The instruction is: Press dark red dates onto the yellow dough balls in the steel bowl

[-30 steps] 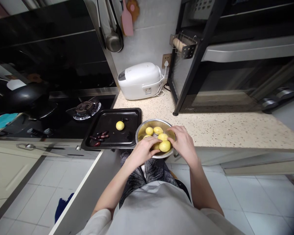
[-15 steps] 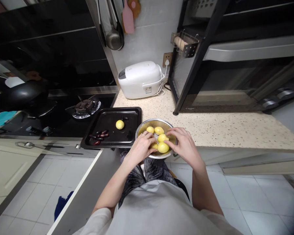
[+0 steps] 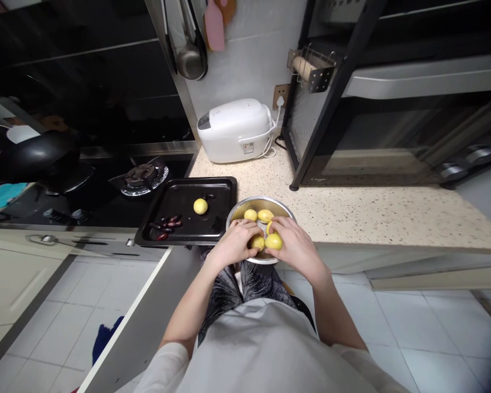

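A metal bowl at the front edge of the counter holds several yellow lemons. My left hand reaches over the bowl's left side, its fingers curled round a lemon. From the right, my right hand closes its fingers on another lemon beside it. A further lemon is partly hidden under my right fingers. Two more lemons, one round and one longer, lie at the back of the bowl, apart from my hands.
Left of the bowl, a black baking tray carries one lemon and several dark red, date-like pieces. A white rice cooker stands behind. An oven is at right, a gas burner and wok at left.
My right hand has moved left and inward, now covering part of one lemon and gripping the front one. My left hand has drawn its lemon slightly up into view.
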